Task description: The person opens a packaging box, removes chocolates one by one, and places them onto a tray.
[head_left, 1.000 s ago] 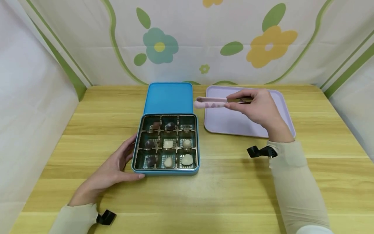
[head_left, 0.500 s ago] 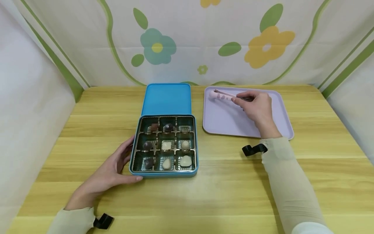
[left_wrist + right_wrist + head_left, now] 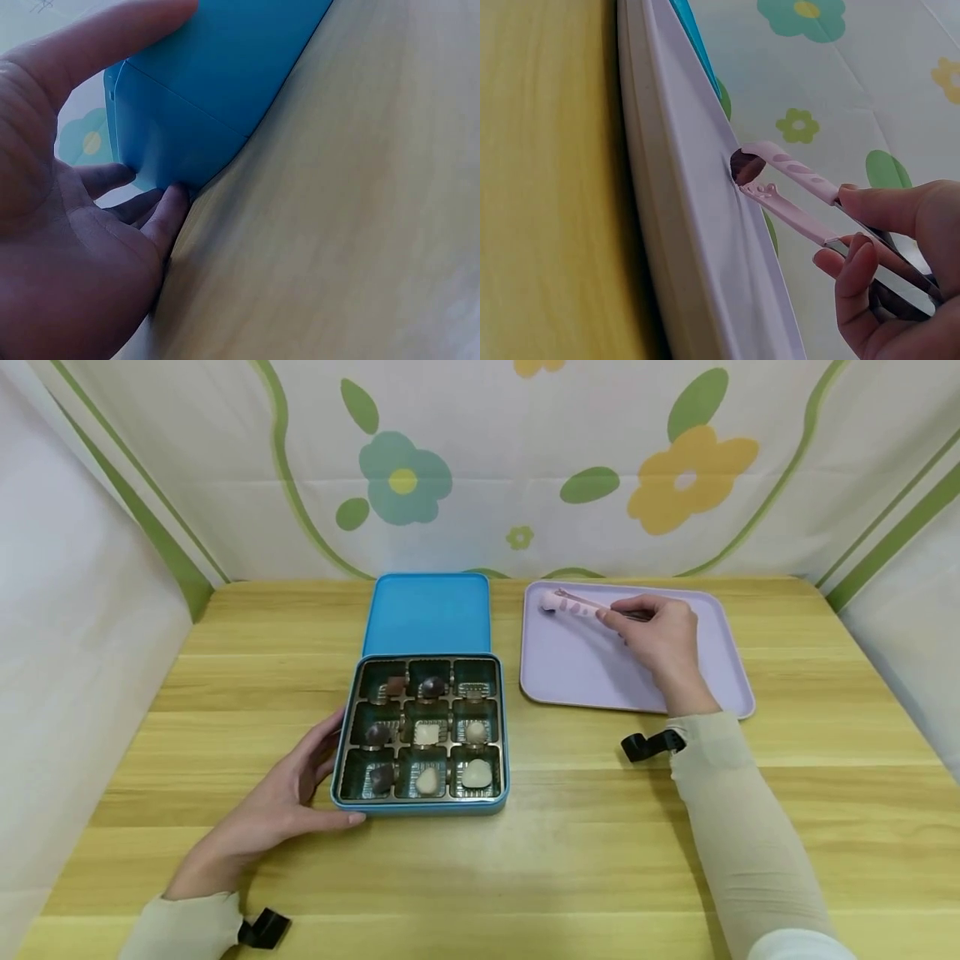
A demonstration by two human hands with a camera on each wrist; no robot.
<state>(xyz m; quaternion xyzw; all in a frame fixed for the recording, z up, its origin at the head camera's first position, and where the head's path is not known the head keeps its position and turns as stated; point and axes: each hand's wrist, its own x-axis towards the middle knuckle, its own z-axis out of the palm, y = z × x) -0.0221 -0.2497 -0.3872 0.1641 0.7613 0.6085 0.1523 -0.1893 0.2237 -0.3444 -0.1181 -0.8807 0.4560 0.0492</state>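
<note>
My right hand [image 3: 658,639] pinches a pair of pink and metal tongs [image 3: 581,607] by their metal arms. At the tips sits a dark brown chocolate [image 3: 748,166], right at the surface of the lilac tray [image 3: 547,681], near its back left corner. Thumb at the front and fingers along the left side, my left hand [image 3: 277,810] holds a blue tin [image 3: 442,808] by its front left corner. Inside the tin, a gold divided insert carries brown, dark and cream chocolates, one white chocolate [image 3: 427,733] in the middle compartment. The back right compartment holds no chocolate.
Behind the tin lies its flat blue lid [image 3: 429,610], close to the lilac tray's left side. Everything stands on a wooden table [image 3: 570,860]. A white curtain [image 3: 487,435] with flowers hangs along the table's back edge.
The right hand has brought the tongs from beside the tray's left edge rightward and down to its back left corner. Dark chocolate now shows under the tips. The left hand stays at the tin.
</note>
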